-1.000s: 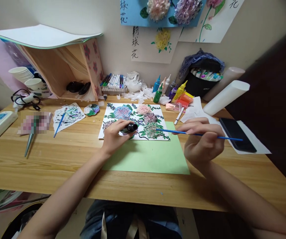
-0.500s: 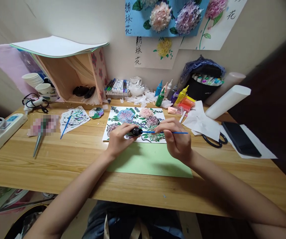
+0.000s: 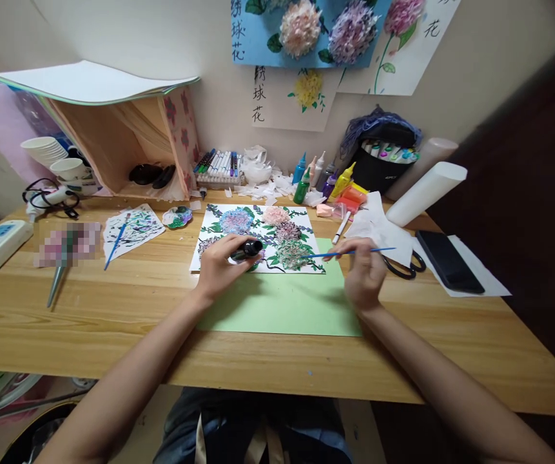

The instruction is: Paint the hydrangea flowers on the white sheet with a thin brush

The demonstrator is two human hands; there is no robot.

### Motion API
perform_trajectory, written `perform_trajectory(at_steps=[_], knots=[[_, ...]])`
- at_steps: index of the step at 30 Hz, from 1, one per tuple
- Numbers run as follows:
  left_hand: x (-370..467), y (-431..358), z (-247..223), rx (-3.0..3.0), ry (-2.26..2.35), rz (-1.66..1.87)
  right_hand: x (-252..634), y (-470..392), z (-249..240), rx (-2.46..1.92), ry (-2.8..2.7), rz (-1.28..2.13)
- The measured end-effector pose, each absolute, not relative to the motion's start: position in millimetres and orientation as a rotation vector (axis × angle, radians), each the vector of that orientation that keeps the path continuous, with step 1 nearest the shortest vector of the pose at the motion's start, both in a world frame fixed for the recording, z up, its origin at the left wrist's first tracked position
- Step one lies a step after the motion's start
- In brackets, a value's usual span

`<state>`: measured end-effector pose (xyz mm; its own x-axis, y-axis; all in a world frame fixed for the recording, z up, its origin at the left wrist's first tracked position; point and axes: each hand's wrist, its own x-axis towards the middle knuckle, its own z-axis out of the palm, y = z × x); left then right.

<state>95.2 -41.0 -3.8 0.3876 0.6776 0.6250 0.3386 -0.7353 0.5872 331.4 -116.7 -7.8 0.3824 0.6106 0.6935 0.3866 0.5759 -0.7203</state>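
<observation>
Left hand (image 3: 216, 264) in a closed grip on a small black bottle (image 3: 247, 249), held on its side, mouth toward 3 o'clock, resting over the near edge of the flower picture (image 3: 258, 225). Right hand (image 3: 364, 274) pinches a thin blue brush (image 3: 349, 252) near its back end; tip points to 9 o'clock and hangs over the picture's green leaves, apart from the bottle mouth.

Picture lies at table (image 3: 113, 309) centre, its near edge overlapping a green sheet (image 3: 282, 303). At 3 o'clock of the brush hand: white paper, scissors (image 3: 405, 265), a dark phone (image 3: 446, 261). At 12 o'clock of the picture: paint squeeze bottles (image 3: 306, 180) and a marker tray (image 3: 219, 164). At 9 o'clock: a second brush (image 3: 115, 237) on a painted scrap, a small palette (image 3: 178, 216).

Judgement on doing the step well: bottle is tipped, so keep its mouth level or slightly raised to stop drips on the finished blooms. Brush held this far back will wobble; sliding the fingers nearer the bristles would give better aim. Heel of the right hand braced on the green sheet would steady the tip. Load lightly, and keep the wrist off wet paint.
</observation>
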Motion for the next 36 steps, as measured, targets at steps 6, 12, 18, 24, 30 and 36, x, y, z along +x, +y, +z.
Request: perform_trajectory(at_steps=[6,12,18,24,30,36], knots=[[96,-41,-2,2.282,0.918,1.280,328,-119,-27,-1.148,-1.488,0.198],[95,-41,-2,2.281,0.902,1.299,328,-116,-29,-1.188,-1.510,0.228],[94,-41,-1,2.289,0.906,1.298,329,-116,-31,-1.213,-1.499,0.245],[94,-41,-1,2.284,0.899,1.308,332,-118,-29,-1.231,-1.506,0.204],[93,-41,0,2.287,0.905,1.302,333,-119,-28,-1.257,-1.497,0.237],[92,-40,1,2.275,0.889,1.325,337,-122,-22,-1.189,-1.467,0.171]])
